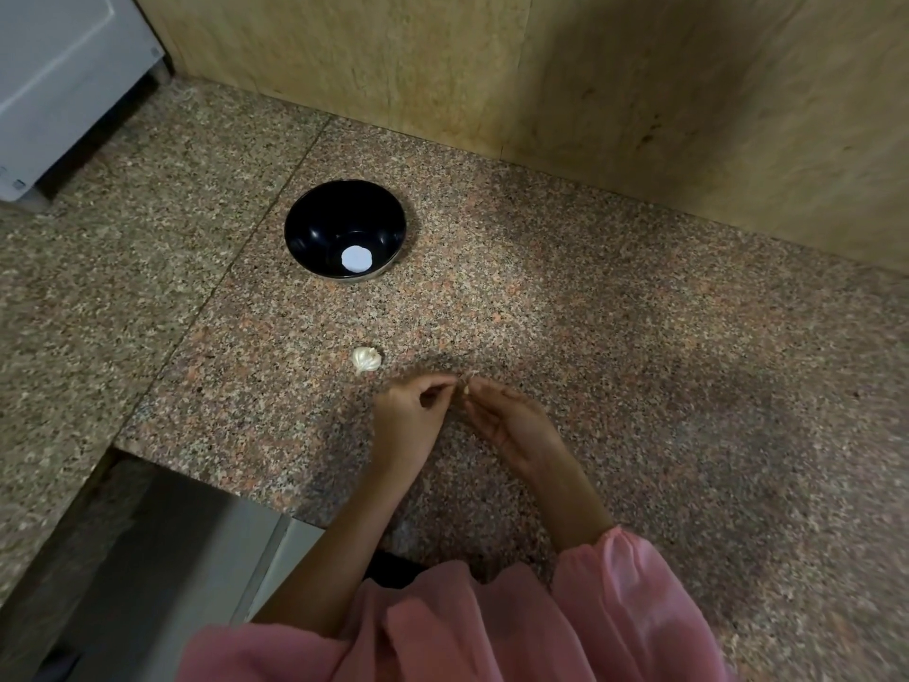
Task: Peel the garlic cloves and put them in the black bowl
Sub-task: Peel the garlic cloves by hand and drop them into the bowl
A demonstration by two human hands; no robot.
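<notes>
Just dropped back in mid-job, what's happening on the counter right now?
A person is working a small garlic clove over the stone counter, pinching it between the fingertips of the left hand and right hand, apparently peeling it. Another piece of garlic, skin on, lies on the counter just left of the hands. The black bowl sits farther back; no cloves show in it, only a white round spot.
</notes>
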